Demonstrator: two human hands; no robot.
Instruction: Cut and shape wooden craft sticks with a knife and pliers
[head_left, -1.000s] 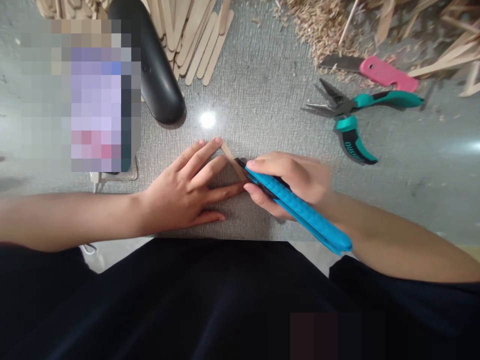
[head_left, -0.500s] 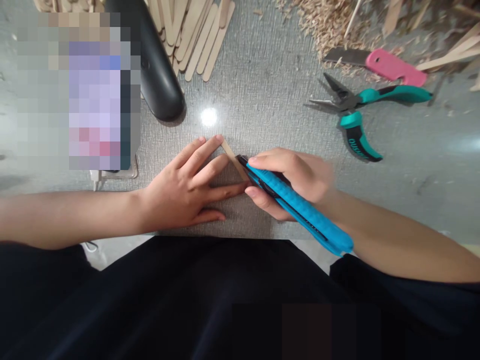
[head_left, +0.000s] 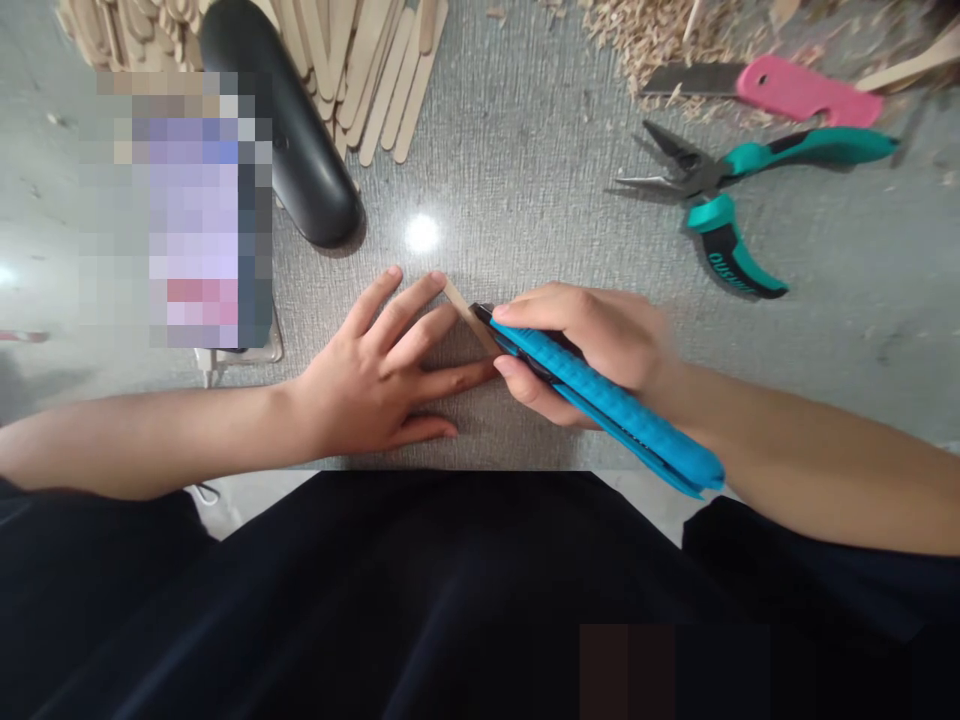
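Flat on the grey table, my left hand (head_left: 382, 365) has its fingers spread. Its fingertips press on a thin wooden craft stick (head_left: 459, 300) that slants down to the right. My right hand (head_left: 589, 340) is wrapped round a blue utility knife (head_left: 615, 405), thumb and index finger close to its front end. The knife's dark tip rests at the stick, between the fingers of my two hands. The lower end of the stick is hidden by the knife and my fingers.
Craft sticks (head_left: 390, 90) lie in a pile at the back, beside a black oblong case (head_left: 315, 180). Teal-handled pliers (head_left: 701, 180) lie open at the right, below a pink-handled saw (head_left: 806, 90) and wood shavings (head_left: 630, 45). A blurred-out phone-like object (head_left: 195, 220) stands at left.
The view has shifted slightly. My right hand and the knife have moved a little, the handle's rear end now further right and higher. My left hand still holds the stick down.
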